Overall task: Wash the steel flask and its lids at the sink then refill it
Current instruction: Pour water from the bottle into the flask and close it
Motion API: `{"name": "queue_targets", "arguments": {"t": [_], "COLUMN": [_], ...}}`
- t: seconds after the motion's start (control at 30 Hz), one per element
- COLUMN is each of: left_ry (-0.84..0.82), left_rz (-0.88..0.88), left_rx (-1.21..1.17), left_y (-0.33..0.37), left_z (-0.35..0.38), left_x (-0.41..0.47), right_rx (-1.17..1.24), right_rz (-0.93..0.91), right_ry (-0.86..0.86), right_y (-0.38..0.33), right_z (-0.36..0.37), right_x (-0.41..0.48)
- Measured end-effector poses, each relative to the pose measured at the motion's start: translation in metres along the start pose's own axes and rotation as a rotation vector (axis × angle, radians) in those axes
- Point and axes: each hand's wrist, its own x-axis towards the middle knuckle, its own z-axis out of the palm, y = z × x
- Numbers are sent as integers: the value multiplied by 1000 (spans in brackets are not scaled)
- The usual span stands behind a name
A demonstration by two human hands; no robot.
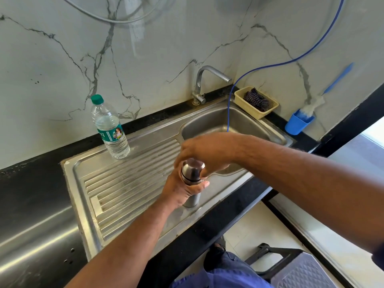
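Observation:
The steel flask [193,199] stands upright on the ribbed drainboard [124,183] near the sink's front edge. My left hand [180,191] grips its body from the left, thumb across the front. The steel cap lid [192,170] sits on top of the flask, and my right hand [205,152] curls over it from the right, fingers around its rim. The sink basin [234,121] lies behind my hands, under the tap [204,83]. A clear water bottle [110,127] with a green cap stands on the drainboard's far left.
A yellow basket [241,94] holding a dark cloth sits at the basin's back right corner. A blue cup [297,124] with a bottle brush stands to its right. A thin blue hose [230,104] hangs into the basin. Black counter surrounds the sink.

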Motion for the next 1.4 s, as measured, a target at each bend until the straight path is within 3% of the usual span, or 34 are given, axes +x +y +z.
{"name": "queue_targets", "arguments": {"t": [0.13,0.33,0.53,0.6,0.73,0.83,0.93,1.03,1.17,1.3,1.4], "left_ry": [9,-2,-112,-97,79,-16,-46,-145,-269,-157,-46], "left_rz": [24,17,-40,-62,-133,-115,-99,-120,-45,44,22], "left_rx": [27,8,63,35,-93,33,15,39,193,161,21], "left_y": [2,5,7,5,5,8,8,7,13,17,11], "left_z": [2,3,-1,0,11,14,9,-6,-19,-16,-13], "left_x": [-2,-3,3,4,3,0,2,4,9,12,16], "right_rx": [111,-88,-114,-138,-114,22,77,227,662,1181,1334], "right_rz": [80,211,-83,-98,132,387,433,299,119,101,188], "right_ry": [75,158,281,339,432,458,518,470,367,497,625], "right_y": [-5,-10,9,11,-8,-25,-28,-12,19,12,5], "right_z": [8,20,46,49,57,63,64,63,74,102,111], "right_x": [0,12,11,13,19,13,10,6,-2,17,30]}}
